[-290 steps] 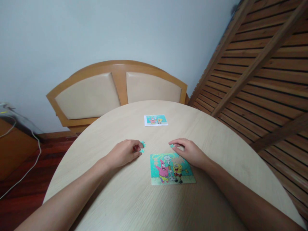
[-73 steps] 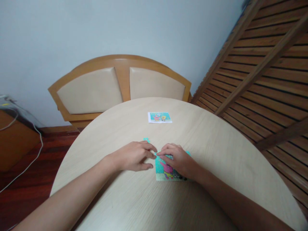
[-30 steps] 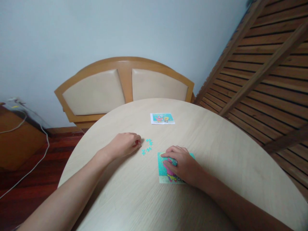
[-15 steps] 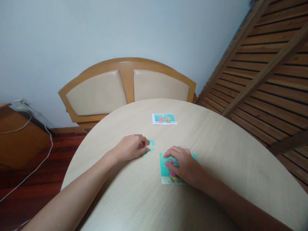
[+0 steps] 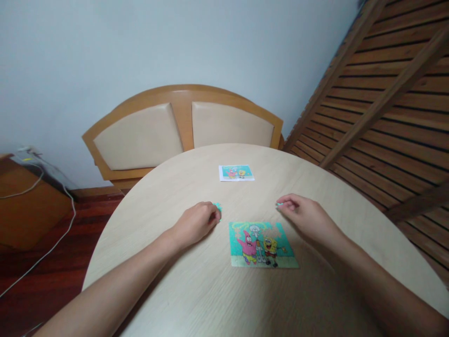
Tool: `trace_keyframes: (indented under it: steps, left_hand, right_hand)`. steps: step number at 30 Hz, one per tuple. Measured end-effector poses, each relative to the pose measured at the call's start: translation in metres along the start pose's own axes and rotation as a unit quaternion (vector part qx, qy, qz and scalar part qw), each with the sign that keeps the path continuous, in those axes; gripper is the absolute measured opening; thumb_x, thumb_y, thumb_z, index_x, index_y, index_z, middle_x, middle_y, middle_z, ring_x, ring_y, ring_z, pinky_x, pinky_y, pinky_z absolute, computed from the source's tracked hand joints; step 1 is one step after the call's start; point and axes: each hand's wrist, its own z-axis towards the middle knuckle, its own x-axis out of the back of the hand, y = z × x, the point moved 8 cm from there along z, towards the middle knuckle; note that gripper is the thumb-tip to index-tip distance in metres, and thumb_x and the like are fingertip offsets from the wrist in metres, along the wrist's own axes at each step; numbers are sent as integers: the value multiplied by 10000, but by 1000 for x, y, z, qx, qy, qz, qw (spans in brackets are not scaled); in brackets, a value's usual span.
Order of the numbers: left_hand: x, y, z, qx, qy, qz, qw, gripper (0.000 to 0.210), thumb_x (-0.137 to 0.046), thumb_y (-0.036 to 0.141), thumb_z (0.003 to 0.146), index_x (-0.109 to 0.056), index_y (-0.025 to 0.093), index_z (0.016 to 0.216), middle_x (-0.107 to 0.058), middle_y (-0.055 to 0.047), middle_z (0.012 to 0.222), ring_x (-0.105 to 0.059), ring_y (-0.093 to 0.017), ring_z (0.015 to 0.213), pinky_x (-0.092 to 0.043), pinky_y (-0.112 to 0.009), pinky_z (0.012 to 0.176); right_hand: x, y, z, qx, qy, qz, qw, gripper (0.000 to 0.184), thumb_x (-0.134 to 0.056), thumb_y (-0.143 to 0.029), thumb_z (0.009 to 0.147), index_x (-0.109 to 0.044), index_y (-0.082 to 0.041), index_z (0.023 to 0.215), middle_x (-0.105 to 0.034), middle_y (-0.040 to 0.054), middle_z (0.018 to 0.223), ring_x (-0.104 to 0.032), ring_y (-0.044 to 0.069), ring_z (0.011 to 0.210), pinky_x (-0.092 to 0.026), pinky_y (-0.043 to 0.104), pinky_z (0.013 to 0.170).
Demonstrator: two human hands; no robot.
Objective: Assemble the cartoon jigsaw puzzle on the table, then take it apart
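A cartoon jigsaw puzzle [image 5: 245, 260] lies flat on the round table [image 5: 196, 290], with bare gaps showing in its upper part. To its upper left, my left hand [image 5: 196, 222] rests low over the tabletop, thumb and fingers closed together. Loose turquoise puzzle pieces [image 5: 218, 206] lie right at its fingertips; whether it pinches one is hidden. Beyond the puzzle's upper right corner is my right hand [image 5: 303, 213], thumb and fingers pinched around a small turquoise puzzle piece [image 5: 279, 204].
Farther back on the table lies a printed reference picture [image 5: 237, 172] of the same cartoon. A padded wooden bench [image 5: 187, 117] stands behind the table against the wall. At right leans a slatted wood panel [image 5: 379, 98]. A white cable [image 5: 70, 210] hangs at left.
My right hand has moved off the jigsaw puzzle, up and right, and now pinches a piece, uncovering the picture. My left hand's fingers have closed together beside the loose pieces.
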Motion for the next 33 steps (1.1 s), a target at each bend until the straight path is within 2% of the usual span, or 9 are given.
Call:
trace_keyframes:
  steps: [3,7,11,16,20,23,26,29,33]
  left_hand:
    - [-1,-3,0,10,1,9,1000,122,-577,204,885,-650,199,983,-716,-61,954,-658,-209,832,-500,-303,740]
    - [-4,-7,-2,34,-9,40,999,108,-582,228,881,-669,191,932,-718,-75,928,-655,-222,829,-498,-317,738]
    - [-2,-7,-7,39,17,82,996,136,-540,213,885,-672,194,912,-711,-87,924,-648,-226,823,-486,-302,686]
    - [-1,-3,-8,34,2,78,996,138,-531,189,860,-652,196,927,-724,-76,844,-651,-219,769,-470,-286,645]
    - [-2,4,-6,4,-25,0,1000,167,-513,157,859,-675,191,884,-736,-62,853,-655,-203,758,-465,-293,687]
    - [-2,10,-4,-10,-15,-95,995,176,-512,208,904,-675,184,842,-728,-42,838,-643,-184,765,-462,-289,717]
    - [-5,16,-3,-1,0,-196,981,202,-526,297,938,-664,166,871,-696,-31,809,-605,-162,737,-455,-270,684]
    - [-11,24,-1,-3,3,-276,961,202,-551,324,935,-651,155,886,-660,-24,783,-569,-152,719,-456,-266,675]
    - [-17,32,2,-24,10,-295,955,188,-582,312,924,-669,153,878,-682,-38,811,-584,-167,760,-468,-285,714]
  right_hand:
    - [5,18,4,-18,-12,3,1000,248,-604,-381,817,-730,-185,903,-723,55,742,-665,195,666,-511,292,603]
    - [0,26,5,-23,-38,-32,998,271,-608,-389,811,-755,-179,899,-723,60,725,-659,203,657,-506,299,592]
    - [-1,22,5,0,-31,-75,997,267,-597,-371,831,-758,-183,932,-736,78,797,-667,217,700,-512,319,628]
    - [4,2,1,27,13,-132,991,226,-588,-339,848,-753,-200,917,-737,88,917,-680,234,803,-515,348,713]
    - [-5,-29,-8,58,10,-115,992,212,-553,-301,873,-734,-202,922,-738,82,973,-679,236,853,-507,364,755]
    - [-20,-56,-17,87,-5,-77,993,171,-552,-257,885,-717,-214,897,-750,58,945,-682,232,879,-493,368,794]
    - [-39,-82,-29,123,-35,-58,990,122,-584,-216,886,-706,-216,896,-756,40,934,-682,226,899,-461,382,837]
    - [-57,-101,-41,170,-90,-49,980,106,-647,-224,874,-698,-210,966,-749,46,983,-664,234,954,-438,390,867]
    - [-67,-109,-53,218,-150,-40,964,221,-723,-267,841,-677,-200,1047,-714,65,1045,-631,247,997,-438,392,888]
